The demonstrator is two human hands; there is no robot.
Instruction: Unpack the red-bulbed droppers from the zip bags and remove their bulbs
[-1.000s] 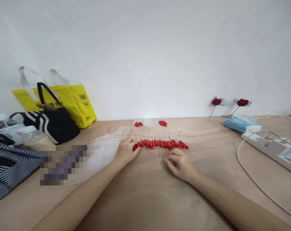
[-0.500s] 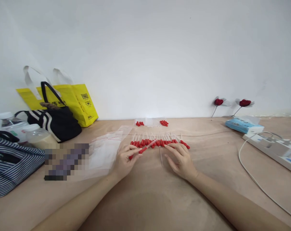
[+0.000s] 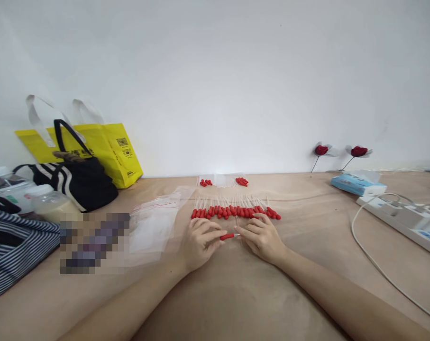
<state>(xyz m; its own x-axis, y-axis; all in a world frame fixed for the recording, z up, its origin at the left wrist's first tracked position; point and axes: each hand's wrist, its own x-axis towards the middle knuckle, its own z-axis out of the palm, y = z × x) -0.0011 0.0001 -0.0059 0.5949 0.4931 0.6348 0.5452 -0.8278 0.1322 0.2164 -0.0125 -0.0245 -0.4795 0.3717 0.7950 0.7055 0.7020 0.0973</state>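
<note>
Pinching the red end of a red-tipped stick (image 3: 228, 236) between thumb and fingers of the left hand (image 3: 202, 239); clamped on its pale end with the right hand (image 3: 266, 237). Held crosswise, on the near side of a row of red-tipped sticks (image 3: 232, 211) laid side by side on the table (image 3: 218, 298).

Beyond the row, near the wall (image 3: 215, 94): a flat clear bag (image 3: 220, 180), with red pieces in two clusters at its ends; impossible to tell whether inside or on top. Left of the left hand, a spread of clear plastic bags (image 3: 152, 222), lying flat.

Farther left: a lidded jar (image 3: 46, 203) of cream-coloured contents, a striped bag (image 3: 19, 251), and a black bag (image 3: 90, 180) with a brownish thing (image 3: 67, 157) at its mouth. Behind, against the wall, a yellow bag (image 3: 120, 163), contents hidden. At right, a blue packet (image 3: 353, 184) with white tissue (image 3: 369, 175) poking out.
</note>
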